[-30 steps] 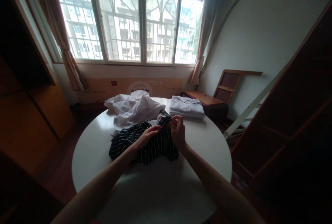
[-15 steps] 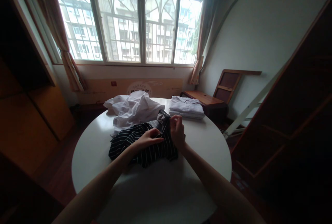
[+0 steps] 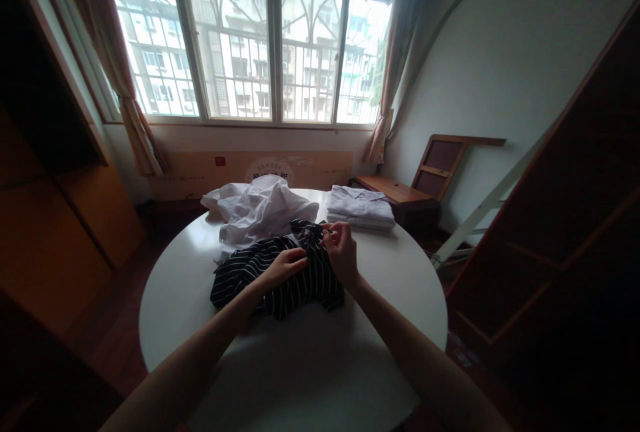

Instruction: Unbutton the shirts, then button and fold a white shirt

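Observation:
A black shirt with white stripes [image 3: 255, 262] lies bunched on the round white table [image 3: 300, 365]. My right hand [image 3: 341, 245] pinches the shirt near its collar, at the far right end of the bundle. My left hand [image 3: 287, 265] rests on the striped cloth just to the left, its fingers closed on a fold near the collar. Behind the striped shirt spreads a crumpled white garment [image 3: 263, 209]. Folded pale shirts [image 3: 361, 207] are stacked at the table's far right.
Past the table's far edge, a long cardboard box [image 3: 200, 172] leans below the window. A wooden chair [image 3: 400, 189] stands at the back right, with a white ladder [image 3: 470, 225] beside it. A dark wooden panel [image 3: 560, 219] slants along the right side.
The collar part of the striped shirt has flipped over to the left, covering the grey-white inside. My left fingers have drawn in from a stretched pose; my right hand stays at the collar.

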`<state>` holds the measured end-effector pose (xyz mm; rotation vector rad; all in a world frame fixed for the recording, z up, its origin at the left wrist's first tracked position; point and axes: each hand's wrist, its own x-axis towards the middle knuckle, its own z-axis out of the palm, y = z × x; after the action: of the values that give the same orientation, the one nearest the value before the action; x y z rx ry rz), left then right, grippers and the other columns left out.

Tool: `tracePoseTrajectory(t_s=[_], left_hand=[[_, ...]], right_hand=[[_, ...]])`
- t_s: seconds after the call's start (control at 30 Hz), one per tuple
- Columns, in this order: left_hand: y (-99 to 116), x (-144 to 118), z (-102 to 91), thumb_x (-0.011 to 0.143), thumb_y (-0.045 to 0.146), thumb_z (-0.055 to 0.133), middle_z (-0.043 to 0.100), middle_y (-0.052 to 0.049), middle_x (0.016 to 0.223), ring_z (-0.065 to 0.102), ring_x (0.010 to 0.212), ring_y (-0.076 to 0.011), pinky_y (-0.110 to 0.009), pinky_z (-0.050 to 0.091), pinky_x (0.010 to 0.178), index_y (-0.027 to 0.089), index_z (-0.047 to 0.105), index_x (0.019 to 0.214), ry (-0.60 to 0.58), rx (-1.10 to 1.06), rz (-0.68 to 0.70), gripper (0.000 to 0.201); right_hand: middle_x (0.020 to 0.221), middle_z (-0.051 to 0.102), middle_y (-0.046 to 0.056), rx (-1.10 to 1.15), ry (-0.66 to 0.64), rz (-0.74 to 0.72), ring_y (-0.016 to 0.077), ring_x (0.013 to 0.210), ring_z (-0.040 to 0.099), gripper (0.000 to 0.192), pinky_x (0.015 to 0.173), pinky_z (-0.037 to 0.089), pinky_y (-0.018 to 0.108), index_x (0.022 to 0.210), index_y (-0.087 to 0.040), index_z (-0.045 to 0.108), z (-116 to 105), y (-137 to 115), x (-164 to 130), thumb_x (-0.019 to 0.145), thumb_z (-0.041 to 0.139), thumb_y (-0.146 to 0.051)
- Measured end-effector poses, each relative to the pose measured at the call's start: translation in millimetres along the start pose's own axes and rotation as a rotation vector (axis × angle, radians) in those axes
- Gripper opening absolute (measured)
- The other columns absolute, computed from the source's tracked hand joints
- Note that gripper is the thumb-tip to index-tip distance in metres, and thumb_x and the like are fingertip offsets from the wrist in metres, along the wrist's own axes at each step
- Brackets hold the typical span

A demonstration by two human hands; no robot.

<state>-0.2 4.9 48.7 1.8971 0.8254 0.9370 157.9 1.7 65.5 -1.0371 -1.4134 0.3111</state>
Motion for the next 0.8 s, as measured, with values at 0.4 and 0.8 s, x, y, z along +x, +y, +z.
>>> tracePoseTrajectory(t_s=[0.4,0.8], left_hand=[[3,0,-2.2,0.064,0.03,0.063,0.06,-0.001,0.073,0.054,0.069,-0.0142,-0.025,0.044,0.065,0.015,0.056,0.073,0.363,0.041,-0.003,0.019],[2,0,-0.9,0.069,0.027,0.058,0.059,-0.001,0.072,0.053,0.068,-0.0133,-0.025,0.043,0.065,0.013,0.056,0.075,0.404,0.082,0.049,0.015]], right_hand=[[0.056,0.047,-0.004,-0.322,-0.462,-0.228,0.0072,0.048,0.039,0.028,0.047,0.027,0.019,0.065,-0.018,0.045,0,-2,-8,0.069,0.061,-0.041],[0.073,0.054,-0.001,-0.271,-0.371,-0.25,0.0106,0.059,0.048,0.009,0.055,0.035,0.021,0.081,-0.019,0.053,6,5,-12,0.072,0.052,-0.019]])
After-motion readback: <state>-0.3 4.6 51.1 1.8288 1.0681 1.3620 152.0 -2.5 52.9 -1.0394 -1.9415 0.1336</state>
